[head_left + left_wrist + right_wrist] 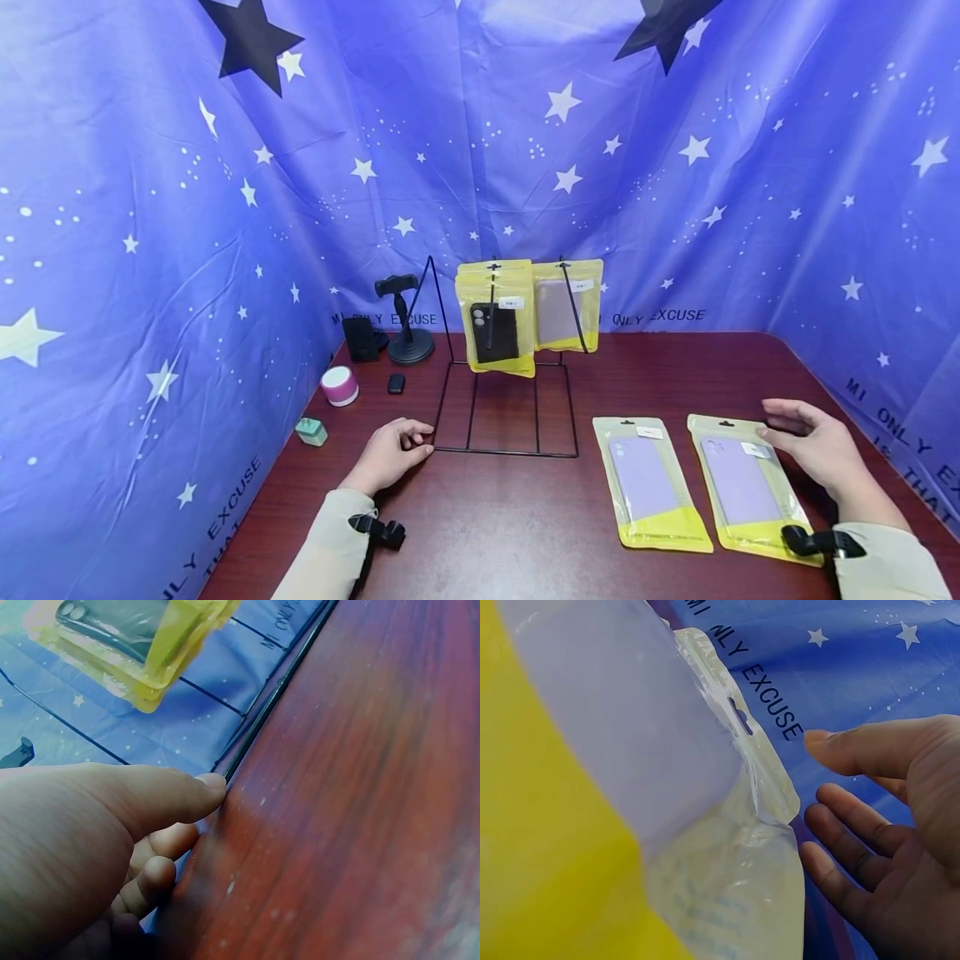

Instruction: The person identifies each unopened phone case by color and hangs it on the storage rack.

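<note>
Lilac-cased, one pouch [738,483] is laid on the table [487,533] at eight o'clock from the nearer right hand [817,450], its long axis turned eleven-to-five. That hand is loosely spread, nothing gripped; by the left hand [386,457], one wire rack [506,452] is pinched at its seven-o'clock corner. A second pouch [647,479] is laid at nine o'clock from the first; a third pouch [555,310] is hung; black-cased pouches [506,337] cannot be counted.

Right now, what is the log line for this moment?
left hand: at wire rack corner | right hand: at rightmost packet top edge | black-case packet: hanging
</note>
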`<state>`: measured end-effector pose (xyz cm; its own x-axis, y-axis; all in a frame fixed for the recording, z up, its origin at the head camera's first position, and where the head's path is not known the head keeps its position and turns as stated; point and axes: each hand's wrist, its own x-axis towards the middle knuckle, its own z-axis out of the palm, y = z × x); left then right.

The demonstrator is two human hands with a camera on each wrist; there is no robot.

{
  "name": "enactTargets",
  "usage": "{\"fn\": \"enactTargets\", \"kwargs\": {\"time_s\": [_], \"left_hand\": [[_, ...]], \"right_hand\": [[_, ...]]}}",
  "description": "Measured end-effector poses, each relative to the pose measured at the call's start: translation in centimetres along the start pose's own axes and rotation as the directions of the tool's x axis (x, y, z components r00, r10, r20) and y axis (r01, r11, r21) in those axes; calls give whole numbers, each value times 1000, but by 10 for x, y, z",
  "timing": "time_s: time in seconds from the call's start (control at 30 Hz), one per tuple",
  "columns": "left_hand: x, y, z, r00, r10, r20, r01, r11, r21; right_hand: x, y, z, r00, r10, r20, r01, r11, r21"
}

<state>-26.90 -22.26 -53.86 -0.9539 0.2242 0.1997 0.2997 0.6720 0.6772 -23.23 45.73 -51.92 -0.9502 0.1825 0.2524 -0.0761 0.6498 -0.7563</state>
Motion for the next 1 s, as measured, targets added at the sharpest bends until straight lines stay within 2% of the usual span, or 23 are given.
{"fn": "enactTargets", "kwargs": {"time_s": [0.43,0.7,1.0], "left_hand": [[0,-2,1,1000,-4,-7,4,1000,10],[-1,1,0,1000,-3,-9,3,1000,6],[0,0,0,1000,5,-10,-5,1000,6]], "right_hand": [[1,6,2,991,13,130,-3,997,-74],[1,5,3,992,-41,118,54,993,-108],[-1,4,5,993,-23,115,34,995,-97]]}}
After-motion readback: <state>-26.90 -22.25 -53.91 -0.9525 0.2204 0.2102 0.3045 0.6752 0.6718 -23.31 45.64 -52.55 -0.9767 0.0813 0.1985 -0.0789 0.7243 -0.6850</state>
